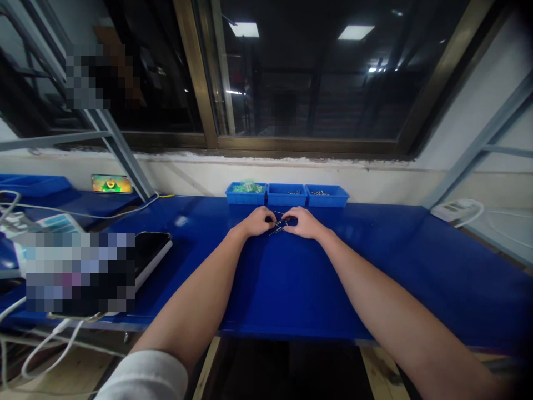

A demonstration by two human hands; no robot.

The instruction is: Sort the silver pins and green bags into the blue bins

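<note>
Both hands meet over the far middle of the blue table (283, 278), just in front of three small bins. My left hand (258, 222) is closed in a pinch, thumb and forefinger on a thin, dark metal piece (278, 223). Facing it from the right, my right hand (306, 222) pinches at the same small work, its fingertips nearly touching the left ones. Several thin, pin-like metal pieces (273, 230) lie at and below the fingertips. The exact kind of these parts is too small to make out, and the fingers partly cover them.
Against the wall stand a blue bin of green-white packets (246, 189), a middle bin (287, 194) and a right bin (327, 195) with small metal parts. A black device (154, 244) with white cables lies left. A lit phone (111, 184) and a power strip (453, 210) flank the table.
</note>
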